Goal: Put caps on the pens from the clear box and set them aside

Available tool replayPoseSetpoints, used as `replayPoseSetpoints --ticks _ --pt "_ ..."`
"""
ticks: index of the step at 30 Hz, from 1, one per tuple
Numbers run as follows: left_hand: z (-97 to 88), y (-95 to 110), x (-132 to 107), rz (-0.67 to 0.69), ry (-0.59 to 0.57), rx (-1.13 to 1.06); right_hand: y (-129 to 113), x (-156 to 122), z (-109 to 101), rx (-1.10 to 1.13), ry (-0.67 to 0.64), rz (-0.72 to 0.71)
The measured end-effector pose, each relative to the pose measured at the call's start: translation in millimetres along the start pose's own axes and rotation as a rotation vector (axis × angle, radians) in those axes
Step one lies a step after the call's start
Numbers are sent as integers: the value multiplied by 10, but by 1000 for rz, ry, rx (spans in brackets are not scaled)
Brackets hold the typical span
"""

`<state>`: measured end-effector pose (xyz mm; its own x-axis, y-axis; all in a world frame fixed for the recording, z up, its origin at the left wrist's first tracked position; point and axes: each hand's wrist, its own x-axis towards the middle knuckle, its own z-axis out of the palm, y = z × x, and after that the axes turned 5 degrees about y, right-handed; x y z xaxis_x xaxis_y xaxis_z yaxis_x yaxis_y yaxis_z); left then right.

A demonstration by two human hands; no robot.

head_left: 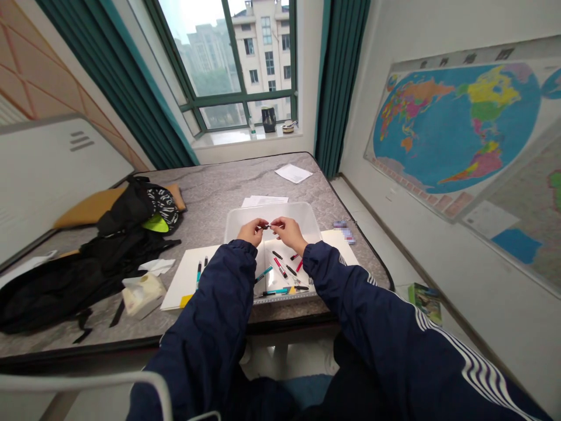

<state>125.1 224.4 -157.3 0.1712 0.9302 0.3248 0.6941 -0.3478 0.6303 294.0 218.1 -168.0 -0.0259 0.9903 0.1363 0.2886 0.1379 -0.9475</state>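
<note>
Head view: the left hand (252, 233) and right hand (287, 235), fingertips pinched, both grip a small dark piece (268, 226) over the bin (236, 220); its long axis seemingly runs sideways, neither hand nearer.

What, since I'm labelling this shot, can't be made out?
Head view throughout:
Dark piece: too small, partly covered by left hand and right hand.
Box: partly hidden by the left sleeve.
Lower map: cut off by the right edge.
Pens: any lettering too small.
</note>
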Motion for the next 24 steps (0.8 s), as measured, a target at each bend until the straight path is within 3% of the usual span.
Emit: replayPoseSetpoints --ticks 15,24 --pt "4 -40 31 41 63 -71 27 38 -2 72 80 -44" --pt "-23 -30 80 -42 280 -401 49 45 12 151 74 -23"
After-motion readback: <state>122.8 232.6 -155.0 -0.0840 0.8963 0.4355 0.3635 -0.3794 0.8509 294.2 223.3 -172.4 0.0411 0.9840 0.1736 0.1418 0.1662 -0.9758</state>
